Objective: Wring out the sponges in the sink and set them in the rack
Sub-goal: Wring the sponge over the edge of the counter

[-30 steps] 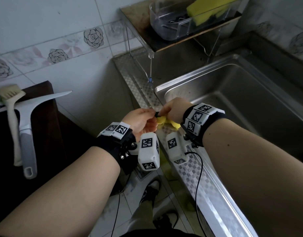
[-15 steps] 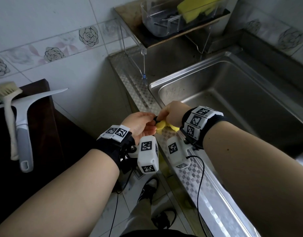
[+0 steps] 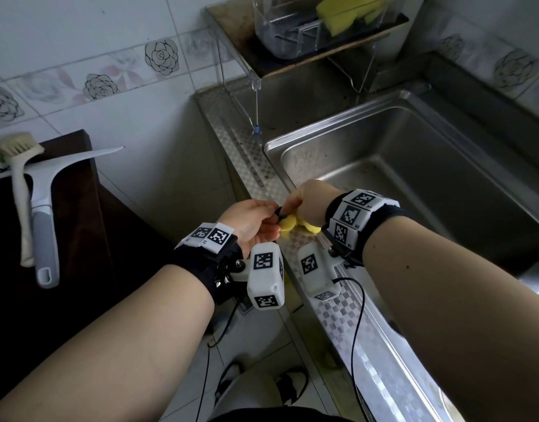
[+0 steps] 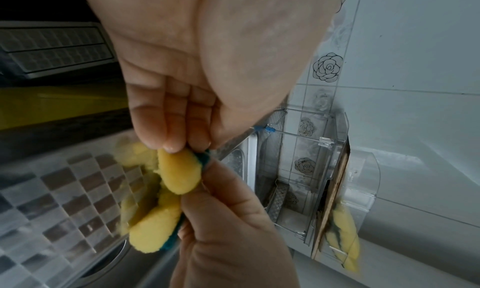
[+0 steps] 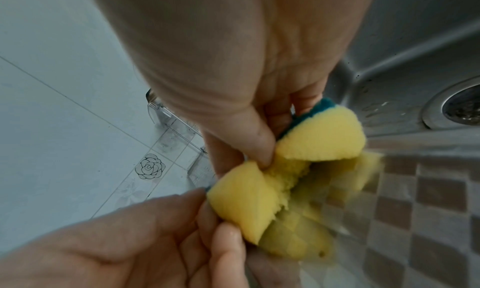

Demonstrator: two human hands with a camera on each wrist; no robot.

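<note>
A yellow sponge [image 3: 288, 224] with a dark green scrub side is twisted between my two hands over the patterned steel ledge, at the sink's near-left corner. My left hand [image 3: 256, 222] pinches one end of this sponge [image 4: 179, 171]. My right hand [image 3: 304, 202] grips the other end [image 5: 322, 136], and the middle is squeezed narrow. A clear plastic rack [image 3: 298, 35] stands on a raised shelf at the back and holds other yellow sponges [image 3: 347, 13]. The steel sink [image 3: 414, 166] basin lies to the right; I see no sponge in its visible part.
A white squeegee [image 3: 46, 214] and a scrub brush [image 3: 18, 184] lie on a dark surface at the left. The shelf stands on thin wire legs [image 3: 256, 111] above the ledge. The sink drain [image 5: 465, 108] shows in the right wrist view. Tiled wall behind.
Both hands stay together on the sponge, keeping their twisting grip. The view has shifted slightly, so the hands sit a little lower in the frame.
</note>
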